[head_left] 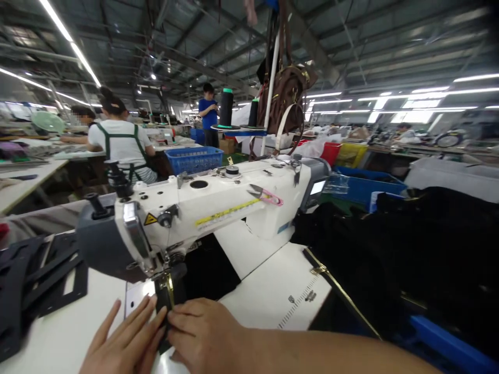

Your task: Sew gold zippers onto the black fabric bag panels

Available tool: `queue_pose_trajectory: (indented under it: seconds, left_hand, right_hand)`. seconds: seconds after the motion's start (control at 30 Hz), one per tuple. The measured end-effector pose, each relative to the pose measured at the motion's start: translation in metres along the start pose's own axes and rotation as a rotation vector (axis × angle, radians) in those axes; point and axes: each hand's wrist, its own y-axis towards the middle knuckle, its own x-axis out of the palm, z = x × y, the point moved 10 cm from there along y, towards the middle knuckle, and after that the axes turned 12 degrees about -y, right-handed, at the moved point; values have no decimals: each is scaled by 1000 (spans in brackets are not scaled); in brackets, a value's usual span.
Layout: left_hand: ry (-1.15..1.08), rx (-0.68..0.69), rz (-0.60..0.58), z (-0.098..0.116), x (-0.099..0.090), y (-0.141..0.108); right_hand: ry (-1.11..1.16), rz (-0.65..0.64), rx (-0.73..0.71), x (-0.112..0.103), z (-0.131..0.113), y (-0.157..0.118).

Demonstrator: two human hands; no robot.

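A white sewing machine [230, 202] spans the middle of the head view, its needle area just beyond my hands. Under its presser foot lies black fabric with a gold zipper [170, 284]. My left hand [127, 337] rests flat, fingers spread, with its fingertips at the left edge of the black strip. My right hand [205, 332] has its fingers pressed together on the strip at the zipper's near end. Pink-handled scissors [268, 196] lie against the machine arm. Another gold zipper [351, 301] on black material runs down to the right.
Black cut pieces [42, 285] lie at the left on the table. A large black fabric heap [397, 259] fills the right. Thread cones [226, 108] and a brown bag [286, 98] are beyond the machine. Several people work farther back, near a blue basket [195, 160].
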Motion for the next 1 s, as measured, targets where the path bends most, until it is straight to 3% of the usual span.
queue_pose_trajectory:
  seconds: [0.07,0.17,0.23,0.5,0.8,1.0]
  left_hand:
    - [54,50,-66,15,-1,9]
    - [87,-29,-140,19,-4,19]
    - [72,-92,-153,18,-6,21]
    - [1,-233,-168,10,-4,19]
    - [-62,-255,-143,-3,-2,20]
    - [-92,-261,-117,-11,0,21]
  right_hand:
    - [87,7,-6,-6,-1,0]
    - [224,-14,120,-10,14,0]
    - [195,-48,171,-8,22,0]
    - [50,-124,52,8,16,3]
    - [46,-195,72,16,25,13]
    - [115,-146,125,18,33,19]
